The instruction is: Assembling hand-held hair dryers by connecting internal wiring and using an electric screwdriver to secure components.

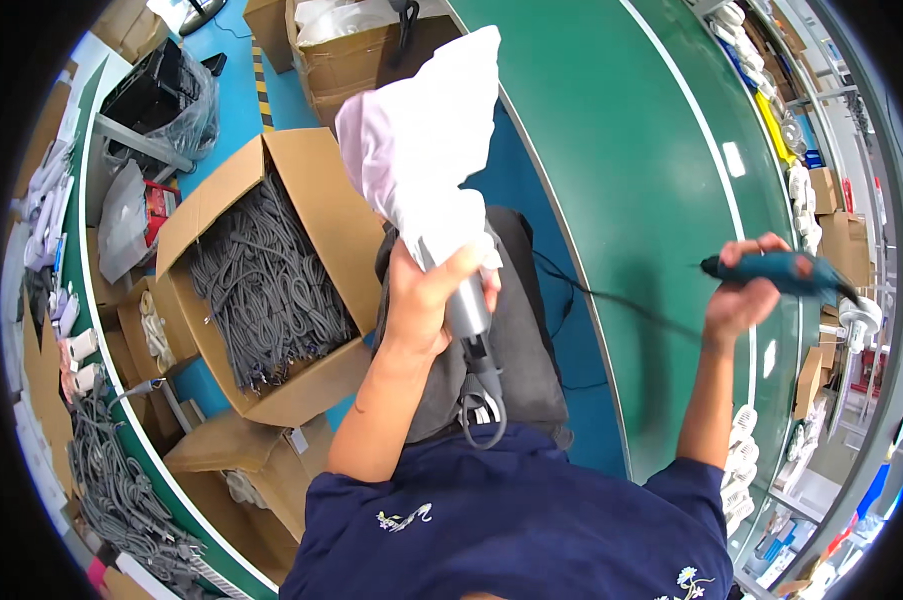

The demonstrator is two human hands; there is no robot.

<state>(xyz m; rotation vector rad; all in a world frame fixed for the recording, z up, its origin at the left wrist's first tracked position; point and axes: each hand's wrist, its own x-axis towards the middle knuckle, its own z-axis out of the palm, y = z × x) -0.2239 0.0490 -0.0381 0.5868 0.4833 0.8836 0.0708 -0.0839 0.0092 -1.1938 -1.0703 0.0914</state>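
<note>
My left hand [422, 300], near the middle of my view, is closed around a silver-grey cylinder [467, 312], gripping where a loose white wrapping [432, 120] meets it. The wrapping rises from my fist toward twelve o'clock, pinkish along its left side, while the bare end of the cylinder sticks out at about five o'clock from that hand. From this end a grey cord [490, 380] runs down toward six o'clock and loops over my lap.

My right hand [742, 300], out at three o'clock above a green bench [622, 140], has its fingers curled around a teal power screwdriver [772, 268]. The dark tip points to nine o'clock, toward the cylinder but well apart from it; the driver's body reaches past my fingers toward three o'clock.

Measured from my right hand, the cylinder lies at nine o'clock, across the bench edge. At nine o'clock from my left hand, near it, an open cardboard box [337, 215] holds a heap of grey cords [262, 280]. More grey cords [122, 490] lie at eight o'clock, and white pieces [740, 465] sit along the bench at four o'clock.
</note>
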